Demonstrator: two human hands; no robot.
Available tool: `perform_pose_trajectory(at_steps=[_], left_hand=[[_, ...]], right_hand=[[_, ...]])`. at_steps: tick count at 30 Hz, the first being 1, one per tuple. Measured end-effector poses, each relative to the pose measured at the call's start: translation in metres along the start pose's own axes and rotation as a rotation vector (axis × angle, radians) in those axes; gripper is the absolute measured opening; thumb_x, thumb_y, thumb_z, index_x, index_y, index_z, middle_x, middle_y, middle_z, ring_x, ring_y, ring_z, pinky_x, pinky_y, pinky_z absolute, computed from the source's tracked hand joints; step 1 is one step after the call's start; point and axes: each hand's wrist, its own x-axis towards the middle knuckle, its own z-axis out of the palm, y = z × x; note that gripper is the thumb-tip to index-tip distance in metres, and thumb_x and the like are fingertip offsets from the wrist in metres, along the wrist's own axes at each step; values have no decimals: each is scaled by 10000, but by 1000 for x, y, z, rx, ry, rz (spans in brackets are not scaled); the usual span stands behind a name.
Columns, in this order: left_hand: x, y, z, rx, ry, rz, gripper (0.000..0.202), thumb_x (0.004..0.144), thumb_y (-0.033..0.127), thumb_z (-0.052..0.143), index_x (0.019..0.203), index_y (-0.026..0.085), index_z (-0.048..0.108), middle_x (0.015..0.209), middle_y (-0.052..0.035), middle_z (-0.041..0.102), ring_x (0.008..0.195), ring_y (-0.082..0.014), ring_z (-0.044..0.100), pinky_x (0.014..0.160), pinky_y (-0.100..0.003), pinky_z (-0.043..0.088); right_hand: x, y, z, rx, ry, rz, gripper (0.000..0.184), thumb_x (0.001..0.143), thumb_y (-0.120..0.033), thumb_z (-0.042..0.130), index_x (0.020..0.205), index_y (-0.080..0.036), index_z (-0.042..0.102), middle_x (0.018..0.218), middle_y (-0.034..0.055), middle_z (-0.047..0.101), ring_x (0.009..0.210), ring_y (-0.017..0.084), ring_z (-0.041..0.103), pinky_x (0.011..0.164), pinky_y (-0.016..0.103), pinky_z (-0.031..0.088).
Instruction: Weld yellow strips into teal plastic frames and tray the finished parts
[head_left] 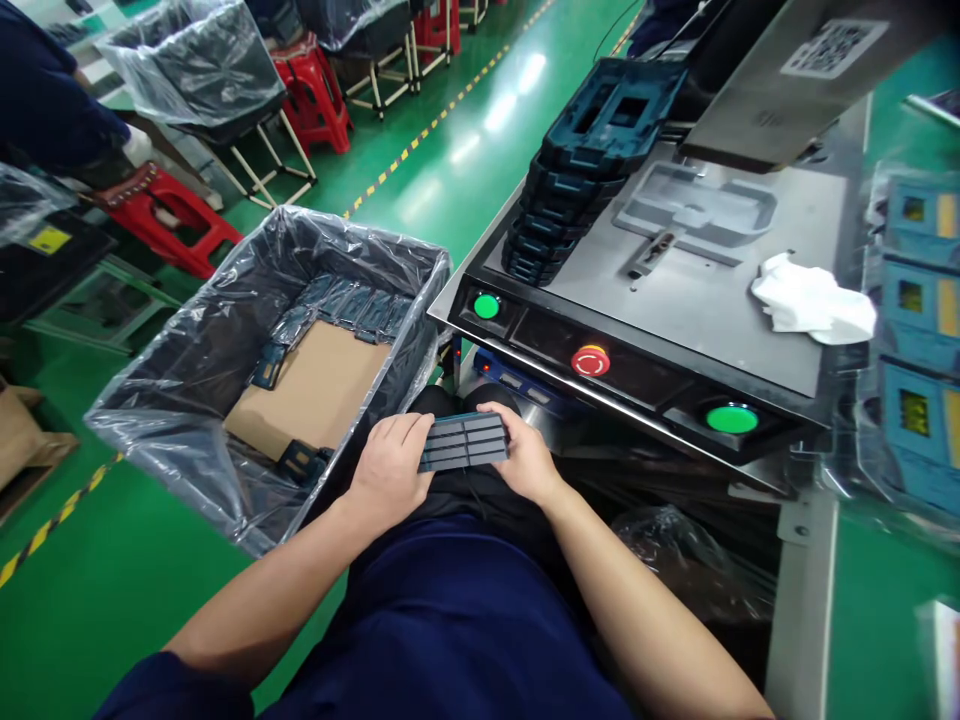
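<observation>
Above my lap I hold a dark plastic housing (465,441), its grooved, grid-like face turned up. My left hand (391,465) is wrapped round its left end. The right end is gripped by my right hand (523,455), with the thumb along the near side. To the left of my hands stands a plastic-lined bin (360,235). Inside it, dark plastic housings (352,305) lie in a row along the far wall, and a cardboard sheet (319,385) lies beside them. A leaning stack of similar teal-black housings (577,150) stands on the machine at the right.
The metal machine table (697,310) carries green buttons (732,419), a red emergency stop (590,361), a fixture (697,210) and a white cloth (814,298). Clear trays with blue parts (919,300) lie at far right. Red stools (169,220) and a co-worker's sleeve (52,90) are at upper left.
</observation>
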Motion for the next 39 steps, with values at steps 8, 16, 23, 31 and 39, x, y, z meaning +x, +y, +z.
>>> perform_pose_trajectory(at_steps=[8, 16, 23, 31, 39], left_hand=[[13, 11, -8, 61, -62, 21, 637, 714, 140, 645, 1323, 146, 461, 1217, -166, 590, 1125, -345, 546, 988, -510, 450], [21, 1, 9, -39, -110, -39, 558, 759, 277, 703, 1270, 153, 517, 1153, -161, 640, 1068, -333, 602, 916, -510, 504], [83, -15, -48, -745, 74, -262, 721, 707, 464, 778, 1305, 176, 496, 1203, -122, 660, 1086, -284, 647, 952, -454, 529], [215, 46, -162, -1268, 109, -176, 542, 700, 426, 797, 1096, 101, 620, 919, -63, 699, 807, -228, 707, 745, -409, 607], [316, 82, -171, -1321, -196, -330, 325, 718, 362, 798, 886, 120, 661, 849, -85, 732, 919, -258, 714, 907, -433, 550]], right_hand=[[4, 2, -6, 47, -4, 26, 540, 669, -164, 635, 1205, -212, 591, 1119, 65, 684, 941, 214, 669, 852, 343, 539], [5, 10, 6, 137, 27, -8, 574, 707, -222, 682, 1267, -233, 554, 1243, 103, 631, 1050, 241, 643, 925, 418, 534], [16, 45, 15, 111, 109, -56, 564, 898, -406, 544, 1419, -253, 391, 1350, 136, 526, 987, 204, 638, 816, 376, 571], [19, 71, 31, -507, -22, -58, 301, 842, -248, 575, 1134, -208, 636, 1206, 102, 626, 1135, 303, 538, 992, 471, 435], [24, 73, 34, -579, -69, -23, 208, 832, -234, 570, 1020, -211, 656, 1137, 68, 629, 1096, 252, 505, 966, 388, 388]])
